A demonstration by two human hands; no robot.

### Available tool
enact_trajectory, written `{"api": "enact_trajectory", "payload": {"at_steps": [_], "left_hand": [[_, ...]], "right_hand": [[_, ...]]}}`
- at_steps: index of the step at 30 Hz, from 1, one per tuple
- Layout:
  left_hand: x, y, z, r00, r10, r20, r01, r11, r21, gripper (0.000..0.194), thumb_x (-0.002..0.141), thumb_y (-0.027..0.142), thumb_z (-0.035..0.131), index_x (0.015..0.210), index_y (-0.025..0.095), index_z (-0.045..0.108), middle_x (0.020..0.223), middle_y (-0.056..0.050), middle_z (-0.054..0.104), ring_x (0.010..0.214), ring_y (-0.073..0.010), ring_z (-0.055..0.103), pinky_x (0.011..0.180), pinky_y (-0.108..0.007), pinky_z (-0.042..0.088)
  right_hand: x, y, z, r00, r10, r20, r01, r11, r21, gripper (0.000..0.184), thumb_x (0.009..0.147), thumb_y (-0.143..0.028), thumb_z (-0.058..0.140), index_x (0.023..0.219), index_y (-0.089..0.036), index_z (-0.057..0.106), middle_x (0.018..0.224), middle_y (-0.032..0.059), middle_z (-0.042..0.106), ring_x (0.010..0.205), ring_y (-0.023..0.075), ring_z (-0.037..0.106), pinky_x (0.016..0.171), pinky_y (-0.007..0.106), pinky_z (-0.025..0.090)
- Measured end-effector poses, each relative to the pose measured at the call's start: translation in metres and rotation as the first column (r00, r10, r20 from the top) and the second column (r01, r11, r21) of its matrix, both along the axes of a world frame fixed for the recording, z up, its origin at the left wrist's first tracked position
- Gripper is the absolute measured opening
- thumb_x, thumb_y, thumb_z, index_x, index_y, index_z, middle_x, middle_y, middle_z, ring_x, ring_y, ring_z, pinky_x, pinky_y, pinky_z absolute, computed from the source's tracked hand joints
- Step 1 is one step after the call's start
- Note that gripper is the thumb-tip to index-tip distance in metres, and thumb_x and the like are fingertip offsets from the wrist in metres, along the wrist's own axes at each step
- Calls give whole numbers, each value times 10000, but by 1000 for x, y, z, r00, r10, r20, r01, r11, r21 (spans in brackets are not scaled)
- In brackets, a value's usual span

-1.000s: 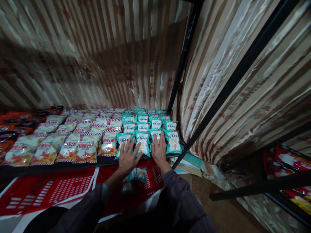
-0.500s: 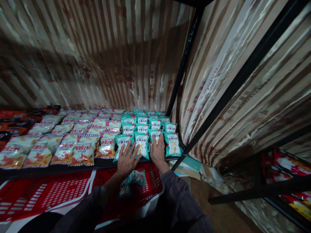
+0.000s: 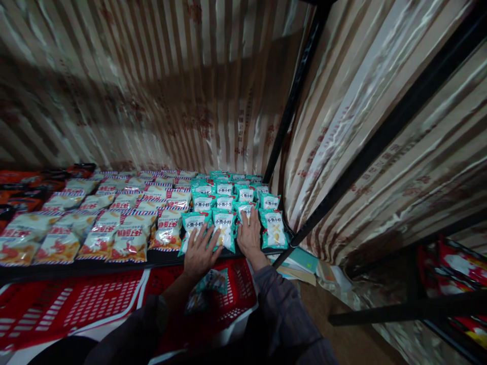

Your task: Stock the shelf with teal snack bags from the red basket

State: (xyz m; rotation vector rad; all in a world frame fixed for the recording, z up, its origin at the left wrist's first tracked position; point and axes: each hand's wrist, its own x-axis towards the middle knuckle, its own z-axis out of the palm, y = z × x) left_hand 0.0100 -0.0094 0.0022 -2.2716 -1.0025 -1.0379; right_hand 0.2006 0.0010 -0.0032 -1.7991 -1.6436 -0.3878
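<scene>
Rows of small teal-and-white snack bags stand at the right end of a black shelf. My left hand lies with fingers spread over the lower part of two front-row bags, one of them the leftmost teal bag. On another front-row snack bag rests my right hand, fingers stretched out, hiding most of that bag. Just right of it is the corner snack bag, untouched. Neither hand is closed around anything.
White-and-orange snack bags fill the shelf leftward, then orange-and-black packets. Below are red baskets; one holds a few teal bags. A black post and curtain bound the right and back. Books lie on the floor.
The view has shifted slightly. Both hands stay on the front-row teal bags with almost no movement, and the bags keep their places.
</scene>
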Motion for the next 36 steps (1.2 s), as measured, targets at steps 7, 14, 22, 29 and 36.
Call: {"api": "enact_trajectory", "payload": {"at_steps": [7, 14, 22, 29, 36], "left_hand": [[0, 1, -4, 1000, -2, -1, 2, 1000, -3, 514, 900, 334, 565, 1391, 197, 501, 1327, -127, 608, 1361, -299, 434, 1165, -504, 245], [1, 0, -3, 999, -11, 31, 11, 1000, -16, 533, 903, 342, 559, 1409, 196, 476, 1363, -129, 577, 1358, -288, 439, 1171, -494, 234], [0, 1, -3, 1000, -13, -3, 13, 1000, 10, 545, 900, 352, 563, 1400, 156, 479, 1351, -146, 583, 1359, -298, 437, 1166, -494, 236], [0, 1, -4, 1000, -25, 4, 25, 1000, -12, 537, 909, 340, 553, 1404, 147, 473, 1365, -149, 570, 1382, -302, 399, 1169, -498, 226], [1, 0, -7, 999, -41, 34, 43, 997, -70, 566, 938, 333, 499, 1467, 172, 379, 1391, -140, 547, 1404, -281, 363, 1175, -506, 210]], "right_hand": [[-1, 0, 1, 1000, -13, 18, 13, 1000, -6, 496, 941, -185, 393, 1436, -160, 393, 1613, 158, 109, 1473, 337, 119, 1094, 535, 305], [-2, -4, 5, 999, -13, 32, 12, 1000, 29, 520, 954, -270, 419, 1458, -152, 362, 1613, 180, 51, 1460, 356, 133, 1088, 551, 300], [-2, 0, 2, 1000, -16, -6, 16, 1000, -18, 497, 962, -240, 404, 1450, -146, 387, 1592, 213, 130, 1444, 356, 204, 1068, 519, 343], [-2, -8, 5, 1000, 12, 27, -13, 999, 37, 560, 968, -270, 406, 1507, -178, 288, 1624, 161, 58, 1484, 342, 71, 1108, 566, 281], [0, -23, 5, 997, 70, 22, -71, 996, 57, 520, 988, -258, 355, 1500, -178, 313, 1622, 154, 102, 1495, 309, 63, 1130, 563, 268]]}}
